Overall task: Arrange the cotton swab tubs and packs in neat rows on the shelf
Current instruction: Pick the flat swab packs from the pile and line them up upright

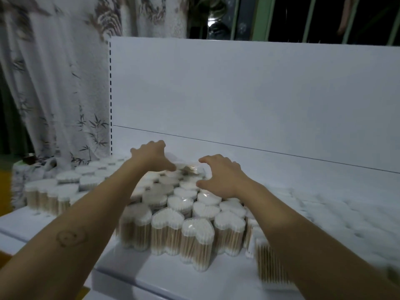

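Several heart-shaped clear tubs of wooden cotton swabs (195, 237) stand upright in a tight cluster on the white shelf (177, 276), wrapped in clear film. My left hand (151, 155) reaches over the far left part of the cluster, fingers curled down, thumb touching the crinkled film (190, 168). My right hand (220, 174) hovers over the far right part, fingers spread and bent, thumb near the tub tops. Whether either hand grips the film is unclear. More tubs (65, 191) stand in rows at the left, and blurred ones (324, 204) fill the right.
A white back panel (249, 94) rises behind the shelf, with a slotted upright (110, 94) at its left edge. A patterned curtain (54, 83) hangs at the left. Dark window bars (309, 18) show above the panel.
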`<state>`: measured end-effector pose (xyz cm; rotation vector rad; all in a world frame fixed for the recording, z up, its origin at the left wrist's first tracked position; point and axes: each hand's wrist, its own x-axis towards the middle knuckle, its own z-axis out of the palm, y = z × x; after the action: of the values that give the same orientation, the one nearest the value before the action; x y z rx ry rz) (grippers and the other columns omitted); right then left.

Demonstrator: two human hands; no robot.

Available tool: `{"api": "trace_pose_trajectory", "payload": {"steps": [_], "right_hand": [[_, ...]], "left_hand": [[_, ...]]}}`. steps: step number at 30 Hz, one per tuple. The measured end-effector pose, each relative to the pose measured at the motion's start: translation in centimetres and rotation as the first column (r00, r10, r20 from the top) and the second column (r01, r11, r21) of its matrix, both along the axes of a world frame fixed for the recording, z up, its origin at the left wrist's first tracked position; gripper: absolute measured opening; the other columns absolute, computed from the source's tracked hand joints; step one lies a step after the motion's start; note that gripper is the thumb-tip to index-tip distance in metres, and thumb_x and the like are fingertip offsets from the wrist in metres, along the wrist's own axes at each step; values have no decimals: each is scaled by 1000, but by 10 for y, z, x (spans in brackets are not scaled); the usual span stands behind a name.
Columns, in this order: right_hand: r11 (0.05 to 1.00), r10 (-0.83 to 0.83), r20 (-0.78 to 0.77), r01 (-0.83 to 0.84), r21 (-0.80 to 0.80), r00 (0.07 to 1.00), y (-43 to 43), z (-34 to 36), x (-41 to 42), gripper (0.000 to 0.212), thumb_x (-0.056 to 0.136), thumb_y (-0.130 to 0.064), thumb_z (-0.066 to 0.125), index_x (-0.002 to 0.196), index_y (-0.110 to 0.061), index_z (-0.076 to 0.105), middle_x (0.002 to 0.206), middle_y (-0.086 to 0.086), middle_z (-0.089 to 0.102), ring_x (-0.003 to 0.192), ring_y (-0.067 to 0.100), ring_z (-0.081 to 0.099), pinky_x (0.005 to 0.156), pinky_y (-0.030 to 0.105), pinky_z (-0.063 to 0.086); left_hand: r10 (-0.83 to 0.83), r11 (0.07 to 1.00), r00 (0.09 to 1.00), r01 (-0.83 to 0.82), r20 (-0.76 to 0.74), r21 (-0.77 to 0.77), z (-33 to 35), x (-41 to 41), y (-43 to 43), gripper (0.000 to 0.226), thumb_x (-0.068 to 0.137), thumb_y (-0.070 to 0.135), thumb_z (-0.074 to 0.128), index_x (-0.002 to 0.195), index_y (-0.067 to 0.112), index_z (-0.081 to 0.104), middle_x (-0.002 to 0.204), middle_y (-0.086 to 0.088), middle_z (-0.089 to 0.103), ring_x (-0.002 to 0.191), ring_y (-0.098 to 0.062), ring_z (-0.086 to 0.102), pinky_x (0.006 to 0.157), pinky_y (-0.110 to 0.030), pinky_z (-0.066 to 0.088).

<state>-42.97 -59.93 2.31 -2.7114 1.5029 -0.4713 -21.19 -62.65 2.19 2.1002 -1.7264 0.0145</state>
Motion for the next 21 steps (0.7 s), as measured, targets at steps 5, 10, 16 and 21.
{"api": "trace_pose_trajectory", "payload": {"steps": [5, 10, 16, 21], "right_hand": [[998, 18, 369, -38, 46, 929, 3, 15, -6, 61, 92, -53, 56, 142, -22, 43, 145, 2, 44, 129, 20, 46, 103, 33, 38], [975, 29, 645, -164, 151, 764, 13, 38, -34, 62, 89, -49, 63, 143, -26, 42, 125, 3, 60, 111, 15, 58, 82, 24, 40], [992, 43, 602, -106, 70, 797, 30, 49, -124, 36, 84, -17, 74, 117, -25, 63, 79, -10, 59, 68, 7, 60, 59, 21, 45], [998, -59, 636, 46, 37, 769, 51, 35, -233, 31, 80, -9, 75, 101, -27, 63, 87, -6, 63, 78, 16, 63, 65, 29, 53]], "left_hand": [[-201, 951, 978, 180, -62, -250, 17, -27, 49, 93, 68, 47, 83, 144, 22, 36, 138, 0, 48, 118, -19, 51, 91, -36, 48], [-342, 861, 940, 314, 1, -399, 10, -77, 84, 94, 68, 44, 84, 146, 25, 34, 142, 4, 45, 128, -14, 45, 102, -34, 42], [-420, 796, 903, 413, 87, -442, 14, -180, 92, 95, 70, 42, 83, 147, 27, 30, 141, 7, 43, 124, -14, 45, 97, -29, 41], [-555, 747, 830, 529, 60, -403, 5, -290, 93, 103, 73, 47, 79, 153, 28, 18, 151, 4, 30, 136, -16, 33, 110, -39, 32]]}}
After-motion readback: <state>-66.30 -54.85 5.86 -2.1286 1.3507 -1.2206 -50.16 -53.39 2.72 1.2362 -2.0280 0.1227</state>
